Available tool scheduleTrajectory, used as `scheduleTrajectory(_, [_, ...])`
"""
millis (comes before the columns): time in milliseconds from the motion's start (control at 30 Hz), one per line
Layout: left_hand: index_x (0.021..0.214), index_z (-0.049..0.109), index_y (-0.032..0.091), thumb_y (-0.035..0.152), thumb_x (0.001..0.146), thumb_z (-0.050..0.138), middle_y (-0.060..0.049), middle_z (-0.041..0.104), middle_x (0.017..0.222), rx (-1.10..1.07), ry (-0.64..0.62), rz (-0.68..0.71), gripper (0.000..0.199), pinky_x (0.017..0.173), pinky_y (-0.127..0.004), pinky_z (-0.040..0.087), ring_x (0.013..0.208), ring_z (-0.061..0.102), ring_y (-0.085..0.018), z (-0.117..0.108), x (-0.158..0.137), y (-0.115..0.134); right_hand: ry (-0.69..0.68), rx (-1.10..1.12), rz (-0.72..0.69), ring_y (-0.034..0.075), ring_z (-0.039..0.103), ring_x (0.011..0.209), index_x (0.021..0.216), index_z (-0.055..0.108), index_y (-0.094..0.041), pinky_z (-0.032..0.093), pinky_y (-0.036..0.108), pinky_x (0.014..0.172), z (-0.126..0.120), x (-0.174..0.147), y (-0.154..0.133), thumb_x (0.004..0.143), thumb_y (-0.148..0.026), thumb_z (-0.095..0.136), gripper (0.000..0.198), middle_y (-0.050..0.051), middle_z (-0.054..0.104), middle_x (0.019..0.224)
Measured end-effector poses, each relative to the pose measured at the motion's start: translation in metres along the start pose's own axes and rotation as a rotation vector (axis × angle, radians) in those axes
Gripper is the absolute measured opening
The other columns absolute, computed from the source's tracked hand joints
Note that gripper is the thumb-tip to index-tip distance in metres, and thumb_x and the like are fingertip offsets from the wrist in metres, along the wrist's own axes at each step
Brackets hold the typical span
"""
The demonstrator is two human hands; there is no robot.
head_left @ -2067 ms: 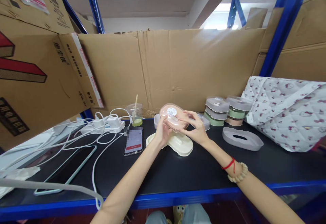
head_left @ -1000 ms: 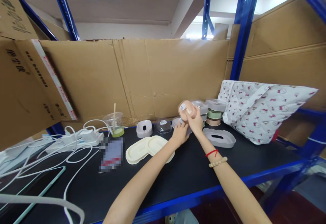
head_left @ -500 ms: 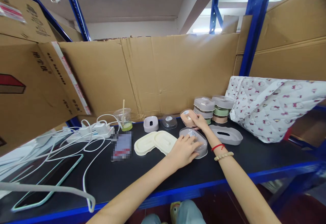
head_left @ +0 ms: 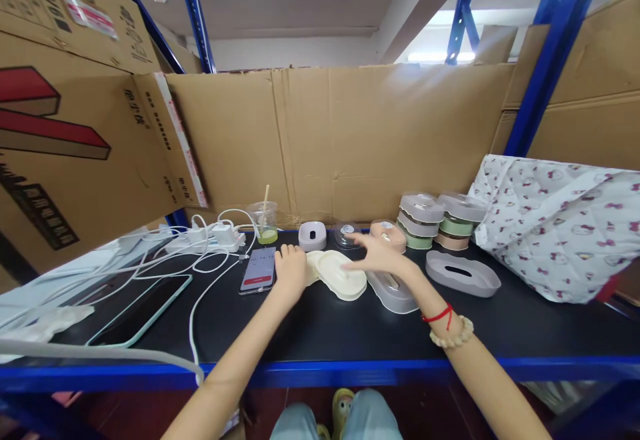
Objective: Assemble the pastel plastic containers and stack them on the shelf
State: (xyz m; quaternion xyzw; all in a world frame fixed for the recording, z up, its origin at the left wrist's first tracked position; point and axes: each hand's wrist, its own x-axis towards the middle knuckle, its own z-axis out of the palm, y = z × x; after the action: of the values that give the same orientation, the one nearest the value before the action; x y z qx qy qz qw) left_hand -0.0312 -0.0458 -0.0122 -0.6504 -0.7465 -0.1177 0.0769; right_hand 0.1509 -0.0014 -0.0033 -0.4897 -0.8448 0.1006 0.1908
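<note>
My left hand point(head_left: 291, 270) is at the left end of a cream oval plastic piece point(head_left: 312, 263), its fingers curled over the edge and hiding much of it. A second cream oval plastic piece point(head_left: 343, 279) partly overlaps the first. My right hand point(head_left: 377, 255) hovers just right of it, fingers and thumb apart, holding nothing. Beneath my right hand is a grey slotted cover point(head_left: 393, 292), partly hidden by the hand and wrist. A peach slotted box point(head_left: 389, 235) sits behind the hand, beside a clear dome lid point(head_left: 345, 235).
A small white slotted box point(head_left: 313, 235), a cup with a straw point(head_left: 267, 227) and a lit phone point(head_left: 259, 271) stand left. Cables point(head_left: 220, 243) and another phone point(head_left: 143, 310) lie farther left. Right are stacked boxes point(head_left: 421, 220), a grey cover point(head_left: 463, 273) and a patterned bag point(head_left: 555, 220).
My left hand has left the grey cover and moved left to the cream pieces. My right hand has let go of the peach box and come forward, opening. The view has shifted left.
</note>
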Motion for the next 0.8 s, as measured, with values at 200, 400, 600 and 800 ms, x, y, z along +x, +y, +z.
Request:
scheduleTrajectory(200, [0.087, 0.068, 0.014, 0.011, 0.069, 0.055, -0.023, 0.066, 0.108, -0.167, -0.282, -0.048, 0.022, 0.087, -0.039, 0.042, 0.108, 0.059, -0.034, -0.002, 0.032, -0.013, -0.298, -0.244, 0.016, 0.034, 0.052, 0.117, 0.138, 0.041, -0.019, 0.025, 0.052, 0.105, 0.022, -0.002, -0.024, 0.064, -0.051, 0.070, 0.086, 0.019, 0.058, 0.123])
scheduleTrajectory(400, [0.078, 0.064, 0.016, 0.013, 0.069, 0.054, -0.020, 0.066, 0.108, -0.215, -0.286, -0.062, 0.014, 0.082, -0.035, 0.044, 0.105, 0.061, -0.032, 0.005, 0.026, -0.008, -0.128, -0.228, 0.053, 0.031, 0.056, 0.110, 0.129, 0.053, -0.021, 0.039, 0.041, 0.094, 0.012, 0.000, -0.007, 0.060, -0.046, 0.074, 0.076, 0.015, 0.058, 0.120])
scheduleTrajectory(600, [0.069, 0.050, 0.020, 0.015, 0.070, 0.052, -0.006, 0.064, 0.074, -0.726, -0.125, -0.117, 0.005, 0.071, -0.029, 0.045, 0.080, 0.064, -0.022, 0.007, 0.033, -0.025, 0.363, -0.162, 0.210, 0.029, 0.055, 0.109, 0.126, 0.056, -0.020, 0.041, 0.038, 0.090, 0.004, 0.003, -0.004, 0.065, -0.056, 0.067, 0.071, 0.013, 0.059, 0.116])
scheduleTrajectory(800, [0.091, 0.044, 0.021, 0.021, 0.070, 0.050, 0.007, 0.045, 0.052, -1.155, 0.335, -0.339, 0.022, 0.055, -0.025, 0.039, 0.051, 0.051, -0.016, -0.001, 0.038, -0.028, -0.041, -0.230, 0.166, 0.029, 0.059, 0.102, 0.103, 0.071, -0.022, 0.043, 0.037, 0.087, -0.005, -0.008, -0.014, 0.069, -0.063, 0.059, 0.054, 0.011, 0.065, 0.104])
